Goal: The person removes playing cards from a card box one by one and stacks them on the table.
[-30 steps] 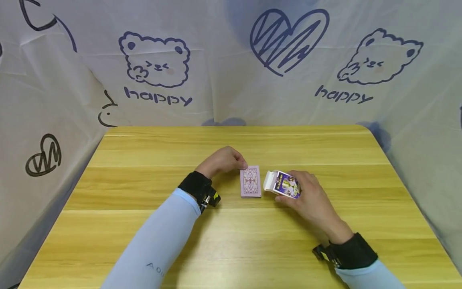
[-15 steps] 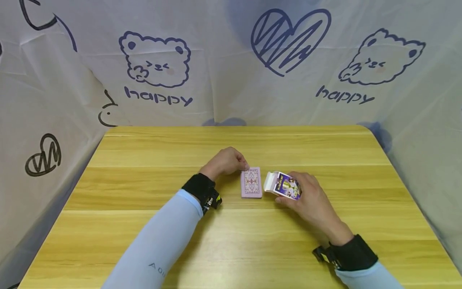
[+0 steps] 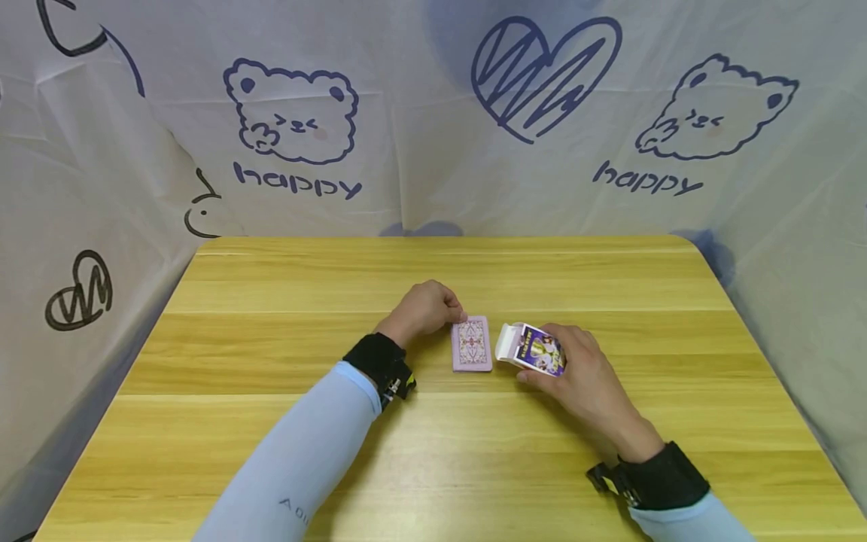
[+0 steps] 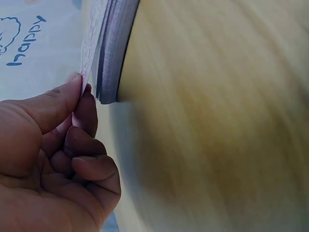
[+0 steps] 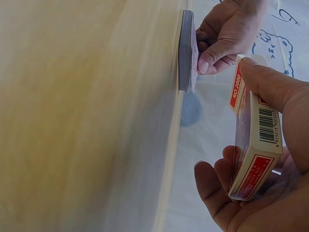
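Observation:
A deck of playing cards with purple-pink patterned backs lies face down near the middle of the table. My left hand is at its far left corner, and thumb and forefinger pinch a top card there. In the left wrist view that card's edge stands slightly apart from the thick stack; whether it is just one card I cannot tell. To the right of the deck, my right hand grips a purple and white card box. Its opened flap faces the deck without touching it.
The wood-grain table extends around both hands. A pale cloth with drawn bears and hearts hangs behind and at the sides. Each wrist wears a black strap with a small camera.
My left hand has shifted very slightly right and nearer, still pinching at the deck's corner. The right hand and card box have stayed nearly in place.

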A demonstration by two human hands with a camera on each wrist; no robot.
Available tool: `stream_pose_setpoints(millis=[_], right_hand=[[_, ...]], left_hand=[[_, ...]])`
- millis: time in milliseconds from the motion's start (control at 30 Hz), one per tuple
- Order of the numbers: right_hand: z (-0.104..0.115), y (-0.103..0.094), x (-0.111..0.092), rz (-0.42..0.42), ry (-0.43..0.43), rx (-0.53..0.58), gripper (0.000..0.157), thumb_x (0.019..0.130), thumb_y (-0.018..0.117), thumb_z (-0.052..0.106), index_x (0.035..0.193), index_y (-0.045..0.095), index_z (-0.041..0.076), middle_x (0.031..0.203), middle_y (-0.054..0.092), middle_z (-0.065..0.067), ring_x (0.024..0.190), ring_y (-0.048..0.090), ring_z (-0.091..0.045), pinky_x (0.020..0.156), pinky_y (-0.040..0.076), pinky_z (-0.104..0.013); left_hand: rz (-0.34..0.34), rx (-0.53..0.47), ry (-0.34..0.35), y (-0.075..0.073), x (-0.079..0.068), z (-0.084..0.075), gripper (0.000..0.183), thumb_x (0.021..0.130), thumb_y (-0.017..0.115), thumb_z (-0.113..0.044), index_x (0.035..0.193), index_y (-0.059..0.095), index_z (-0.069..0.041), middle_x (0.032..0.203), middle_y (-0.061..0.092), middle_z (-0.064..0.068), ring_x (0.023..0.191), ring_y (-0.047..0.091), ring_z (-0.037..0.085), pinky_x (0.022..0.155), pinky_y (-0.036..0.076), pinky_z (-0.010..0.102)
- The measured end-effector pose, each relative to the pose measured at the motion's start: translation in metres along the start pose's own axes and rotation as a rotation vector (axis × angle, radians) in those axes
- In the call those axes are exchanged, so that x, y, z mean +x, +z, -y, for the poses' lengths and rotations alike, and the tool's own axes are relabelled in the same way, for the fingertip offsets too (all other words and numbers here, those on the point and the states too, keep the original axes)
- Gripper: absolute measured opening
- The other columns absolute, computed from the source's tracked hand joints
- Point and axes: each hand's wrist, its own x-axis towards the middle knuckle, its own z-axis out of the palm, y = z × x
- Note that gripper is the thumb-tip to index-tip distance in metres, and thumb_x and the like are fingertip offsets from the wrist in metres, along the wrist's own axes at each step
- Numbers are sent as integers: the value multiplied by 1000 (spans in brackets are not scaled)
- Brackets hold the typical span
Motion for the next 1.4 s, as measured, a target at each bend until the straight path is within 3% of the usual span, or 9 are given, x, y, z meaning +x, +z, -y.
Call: stream_pose_setpoints(millis=[733,1400], right_hand=[[1,-1,-1,5,13,-5,78,74,80,50,132,48,8,124,53,-15,99,50,-27,80,46,-46],[3,1,-1,-2,-3,-7,78,73,82,46,131,49,8,122,54,-15,97,52,-27,78,47,-45]], left_hand=[[-91,114,33,8,-7,-5,21,89,70,-30,75,63,-16,72,62,0,67,54,17,54,38,25],[-107,73,33,7,-6,1,20,89,70,-31,78,63,-15,76,62,1,67,54,17,53,39,25]])
